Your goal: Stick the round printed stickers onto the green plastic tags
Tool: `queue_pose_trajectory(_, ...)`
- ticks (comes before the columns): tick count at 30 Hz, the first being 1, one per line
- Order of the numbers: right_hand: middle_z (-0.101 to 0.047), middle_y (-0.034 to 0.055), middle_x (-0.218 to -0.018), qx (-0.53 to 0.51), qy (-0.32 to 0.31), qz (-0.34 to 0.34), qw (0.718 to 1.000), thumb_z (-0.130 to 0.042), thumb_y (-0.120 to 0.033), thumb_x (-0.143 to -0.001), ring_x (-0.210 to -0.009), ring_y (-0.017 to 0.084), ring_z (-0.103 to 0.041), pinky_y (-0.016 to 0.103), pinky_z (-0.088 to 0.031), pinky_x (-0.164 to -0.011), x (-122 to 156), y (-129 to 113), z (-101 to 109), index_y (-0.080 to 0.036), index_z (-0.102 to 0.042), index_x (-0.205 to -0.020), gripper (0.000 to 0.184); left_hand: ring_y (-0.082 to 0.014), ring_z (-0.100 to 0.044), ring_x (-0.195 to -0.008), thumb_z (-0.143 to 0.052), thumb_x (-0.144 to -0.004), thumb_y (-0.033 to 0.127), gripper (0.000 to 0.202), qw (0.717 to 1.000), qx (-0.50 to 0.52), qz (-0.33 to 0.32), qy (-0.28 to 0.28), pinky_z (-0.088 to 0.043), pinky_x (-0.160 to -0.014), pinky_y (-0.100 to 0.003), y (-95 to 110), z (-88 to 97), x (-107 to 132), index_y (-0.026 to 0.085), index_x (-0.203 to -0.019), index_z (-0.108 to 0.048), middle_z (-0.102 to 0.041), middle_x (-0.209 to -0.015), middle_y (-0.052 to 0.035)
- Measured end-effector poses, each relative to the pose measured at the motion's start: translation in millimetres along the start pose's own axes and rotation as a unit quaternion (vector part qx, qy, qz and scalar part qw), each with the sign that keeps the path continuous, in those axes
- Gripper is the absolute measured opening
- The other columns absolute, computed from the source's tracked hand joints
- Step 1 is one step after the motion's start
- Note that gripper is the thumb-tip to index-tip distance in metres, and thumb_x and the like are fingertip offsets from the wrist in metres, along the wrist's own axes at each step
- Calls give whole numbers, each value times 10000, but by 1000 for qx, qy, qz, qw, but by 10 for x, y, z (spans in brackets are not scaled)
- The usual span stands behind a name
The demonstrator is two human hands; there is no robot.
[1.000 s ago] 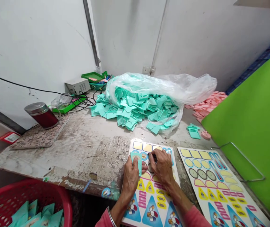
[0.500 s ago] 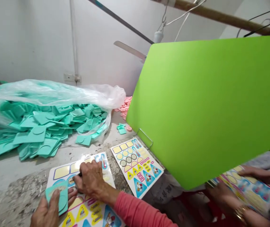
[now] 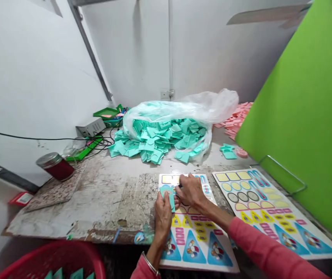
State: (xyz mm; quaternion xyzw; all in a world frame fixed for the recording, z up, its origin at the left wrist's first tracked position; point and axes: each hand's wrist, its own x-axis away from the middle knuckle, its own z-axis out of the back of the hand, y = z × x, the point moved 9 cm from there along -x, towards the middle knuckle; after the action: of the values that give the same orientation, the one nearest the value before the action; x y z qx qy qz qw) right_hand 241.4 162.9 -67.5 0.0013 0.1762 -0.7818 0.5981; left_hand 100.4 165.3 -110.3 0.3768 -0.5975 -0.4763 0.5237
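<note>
My left hand (image 3: 163, 217) grips a flat teal foam piece (image 3: 167, 195) upright at its edges, over the top of a printed sheet (image 3: 196, 248) with yellow shapes and blue triangles. My right hand (image 3: 191, 192) lies beside it on the same sheet, fingers pinched on a small dark tool (image 3: 180, 186), mostly hidden by the fingers. The two hands nearly touch. A second printed sheet (image 3: 270, 209) lies to the right of the first, and neither hand is on it.
A plastic bag (image 3: 180, 110) spills a heap of teal foam pieces (image 3: 157, 141) at the table's back. Pink pieces (image 3: 236, 124) lie behind a tilted green board (image 3: 302, 112). A red basket (image 3: 52, 263) holding teal pieces sits below the front edge. A red tin (image 3: 56, 166) and cables stand left.
The view swung right and then returned left. A second person's hands and sheet, seen at lower right half a second ago, are out of view. My hands stay on the sheet, holding the same things.
</note>
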Motion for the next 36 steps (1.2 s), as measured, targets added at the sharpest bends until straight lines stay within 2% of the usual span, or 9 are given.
queue_pose_trajectory(2,-625,15,-671,-1,5,-15,1000,-641,-292,-814,-689,169,-564,275,-306,-625,-8,112,10,-173,-617,-773,128,-250,-696,-648,-523,-863,450,242,1000,7,-9,-16,-571,-687,-373,35,-14,25,214,-811,-529,-714,-730,-101)
queue_pose_trajectory(5,-641,-2,-671,-1,11,-4,1000,-603,-293,-846,-668,156,-547,280,-237,-627,20,194,32,-198,-604,-764,126,-245,-704,-709,-478,-896,409,214,1000,10,-11,-26,-561,-762,-371,89,-20,61,216,-812,-517,-717,-752,-112)
queue_pose_trajectory(8,-672,25,-771,7,26,25,999,-542,-241,-891,-781,183,-551,308,-238,-704,41,194,56,-193,-596,-812,107,-241,-706,-712,-460,-905,379,191,999,15,-8,-30,-557,-765,-364,91,-26,57,221,-808,-508,-720,-752,-107)
queue_pose_trajectory(13,-665,37,-814,7,29,89,996,-523,-195,-901,-863,199,-531,352,-235,-816,46,93,9,-182,-586,-828,98,-226,-705,-654,-484,-889,395,192,999,26,-3,-35,-562,-659,-326,28,-31,23,221,-810,-509,-727,-774,-98)
queue_pose_trajectory(18,-650,-4,-784,-16,24,123,992,-544,-206,-899,-820,168,-524,319,-249,-774,58,68,-57,-191,-573,-817,87,-210,-709,-636,-476,-890,414,213,998,42,4,-41,-551,-581,-279,20,-46,7,216,-826,-521,-735,-785,-92)
queue_pose_trajectory(21,-650,18,-805,-17,39,122,992,-507,-204,-919,-833,179,-516,333,-248,-800,48,113,-35,-183,-576,-824,119,-199,-715,-659,-500,-882,450,257,998,46,4,-36,-556,-603,-260,-10,-43,6,199,-830,-525,-745,-809,-103)
queue_pose_trajectory(27,-620,48,-764,-18,43,142,989,-482,-208,-921,-812,205,-492,349,-249,-776,61,119,-41,-180,-579,-789,166,-184,-715,-611,-493,-875,587,401,998,60,0,-20,-552,-553,-239,-168,-41,-14,204,-989,-514,-756,-816,-79)
queue_pose_trajectory(32,-607,18,-725,-51,38,146,987,-532,-204,-896,-777,191,-499,321,-267,-725,76,145,-76,-188,-553,-768,130,-185,-722,-620,-451,-913,554,392,998,46,13,-31,-555,-559,-231,-207,-70,-36,193,-1061,-488,-753,-826,-101)
queue_pose_trajectory(36,-623,15,-756,-73,48,141,986,-628,-264,-856,-765,187,-511,311,-292,-712,62,165,-73,-184,-550,-787,132,-201,-734,-674,-441,-922,537,389,999,36,11,-33,-559,-558,-233,-192,-63,-37,190,-1094,-480,-752,-859,-115)
